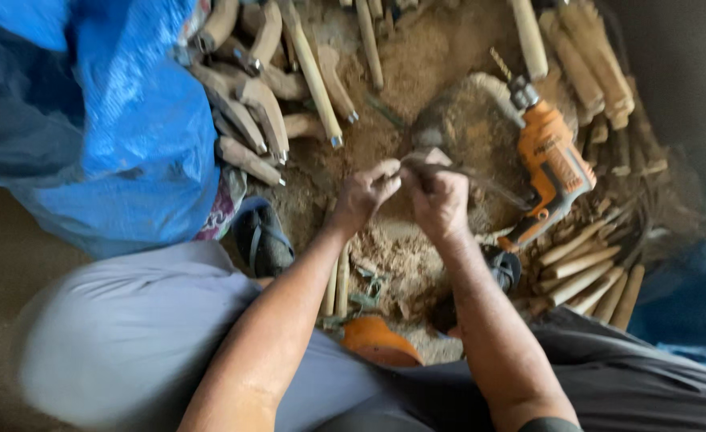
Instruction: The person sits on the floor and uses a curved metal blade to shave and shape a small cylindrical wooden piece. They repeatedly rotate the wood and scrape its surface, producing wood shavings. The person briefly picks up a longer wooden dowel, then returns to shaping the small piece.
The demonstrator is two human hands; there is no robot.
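My left hand [366,192] and my right hand [437,200] meet, fingers closed, over a sawdust-covered wooden block [469,128]. Between them they grip a thin dark metal blade [489,182] that runs out to the right from my right fist. My left fingertips pinch its near end, next to a small pale wooden piece [437,156]. The picture is blurred, so the exact grip is hard to make out. An orange power drill [557,164] lies just right of my right hand, its bit pointing up and left.
Several wooden handles with metal ferrules [249,104] lie at the upper left beside a blue tarp [89,104]. Pale wooden sticks [585,272] are stacked at the right. A dark sandal [261,236], wood shavings [385,256] and an orange object [377,340] sit near my knees.
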